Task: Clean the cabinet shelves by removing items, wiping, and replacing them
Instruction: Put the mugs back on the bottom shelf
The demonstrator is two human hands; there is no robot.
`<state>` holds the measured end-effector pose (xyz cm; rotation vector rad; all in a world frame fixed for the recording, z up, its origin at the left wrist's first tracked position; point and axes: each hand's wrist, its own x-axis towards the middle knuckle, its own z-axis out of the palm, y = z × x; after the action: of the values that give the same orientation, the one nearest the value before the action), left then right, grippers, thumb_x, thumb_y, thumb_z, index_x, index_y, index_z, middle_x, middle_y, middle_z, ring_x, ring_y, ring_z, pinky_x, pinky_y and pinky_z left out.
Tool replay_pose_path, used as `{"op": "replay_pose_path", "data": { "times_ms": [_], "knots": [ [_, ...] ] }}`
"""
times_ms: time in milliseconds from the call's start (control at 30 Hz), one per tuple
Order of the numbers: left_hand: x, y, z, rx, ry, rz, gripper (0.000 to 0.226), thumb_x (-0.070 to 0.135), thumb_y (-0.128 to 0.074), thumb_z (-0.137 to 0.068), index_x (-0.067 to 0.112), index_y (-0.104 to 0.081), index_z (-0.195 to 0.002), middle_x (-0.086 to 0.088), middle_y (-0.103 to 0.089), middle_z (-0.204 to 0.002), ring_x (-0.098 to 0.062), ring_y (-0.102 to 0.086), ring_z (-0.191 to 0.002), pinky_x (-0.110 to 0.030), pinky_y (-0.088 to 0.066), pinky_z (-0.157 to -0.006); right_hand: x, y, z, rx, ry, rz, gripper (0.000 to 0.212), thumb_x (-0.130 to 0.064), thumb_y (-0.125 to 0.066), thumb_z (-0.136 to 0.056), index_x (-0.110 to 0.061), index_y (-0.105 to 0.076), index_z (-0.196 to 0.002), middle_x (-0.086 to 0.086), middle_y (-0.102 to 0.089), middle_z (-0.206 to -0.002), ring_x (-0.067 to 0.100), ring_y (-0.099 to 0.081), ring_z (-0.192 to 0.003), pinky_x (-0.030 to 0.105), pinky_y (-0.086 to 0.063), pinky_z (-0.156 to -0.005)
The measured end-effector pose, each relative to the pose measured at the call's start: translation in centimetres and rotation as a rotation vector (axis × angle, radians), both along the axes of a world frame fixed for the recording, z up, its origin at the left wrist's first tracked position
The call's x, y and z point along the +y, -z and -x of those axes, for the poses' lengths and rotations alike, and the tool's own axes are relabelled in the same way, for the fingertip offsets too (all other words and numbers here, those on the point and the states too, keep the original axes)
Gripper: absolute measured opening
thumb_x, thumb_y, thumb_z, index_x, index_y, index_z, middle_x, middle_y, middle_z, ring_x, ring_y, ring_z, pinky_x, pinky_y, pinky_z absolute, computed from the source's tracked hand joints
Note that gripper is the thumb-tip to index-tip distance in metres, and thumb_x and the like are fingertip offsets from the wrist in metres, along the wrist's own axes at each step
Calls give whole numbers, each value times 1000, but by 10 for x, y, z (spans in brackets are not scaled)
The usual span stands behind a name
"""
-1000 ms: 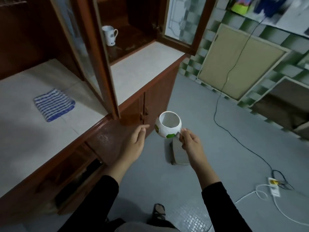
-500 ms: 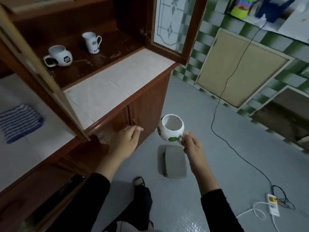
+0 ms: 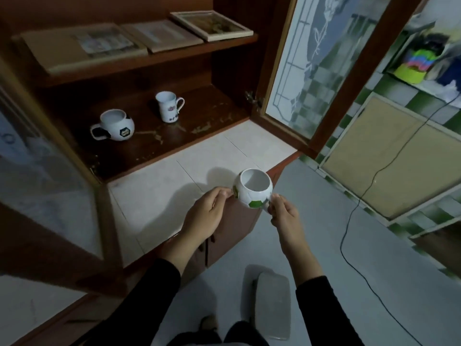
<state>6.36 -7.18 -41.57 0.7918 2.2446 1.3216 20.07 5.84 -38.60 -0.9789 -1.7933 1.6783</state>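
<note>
Round mug with green patches [image 3: 253, 189] was held in the air, mouth up, over the front corner of the pale tiled counter [image 3: 174, 186], part of it out past the edge with bare floor below. Left hand [image 3: 207, 213] had curled fingers, tips pinching the mug's left side. Right hand [image 3: 284, 213] was closed on the mug's right side, apparently at the handle, though the handle itself was mostly hidden.

The dark lower shelf [image 3: 212, 116] behind the counter carried a round mug with black patches [image 3: 116, 124] to the left and a tall mug [image 3: 168, 106] further back. The two stood apart, and pale flaky marks showed on the wood to the right of them.

Risks as judged:
- The hold was by fingertips only, on a smooth curved body. A slip at this spot would likely send the mug onto hard tile or off the edge to the floor
- The glass door [image 3: 311, 71] stood open close on the right. A wide swing of the right elbow could catch its frame and jolt the mug
- A reach in too far left could clip the two mugs on the shelf
- The shelf marks looked like residue. A mug set there before a wipe would sit on dirt and need another lift
- A grey flat object [image 3: 273, 303] and a black cable [image 3: 349, 221] lay on the floor, either one a possible trip on a step back
</note>
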Motion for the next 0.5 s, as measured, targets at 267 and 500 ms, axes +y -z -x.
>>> {"op": "replay_pose_path", "data": {
  "times_ms": [267, 500],
  "knots": [
    [41, 5, 59, -33, -116, -105, 26, 37, -38, -103, 38, -60, -116, 21, -66, -116, -2, -59, -112, -34, -48, -99, 57, 2, 93, 34, -52, 38, 39, -22, -45, -102, -19, -43, -63, -5, -41, -64, 3, -37, -58, 15, -33, -55],
    [91, 17, 131, -44, -231, -129, 38, 46, -36, -99, 32, -60, -125, 16, -62, -127, -5, -55, -119, -28, -43, -103, 126, 0, 184, 8, -200, 20, 37, -28, -44, -102, -18, -34, -67, -4, -32, -67, 11, -30, -64, 27, -26, -59]
  ]
}}
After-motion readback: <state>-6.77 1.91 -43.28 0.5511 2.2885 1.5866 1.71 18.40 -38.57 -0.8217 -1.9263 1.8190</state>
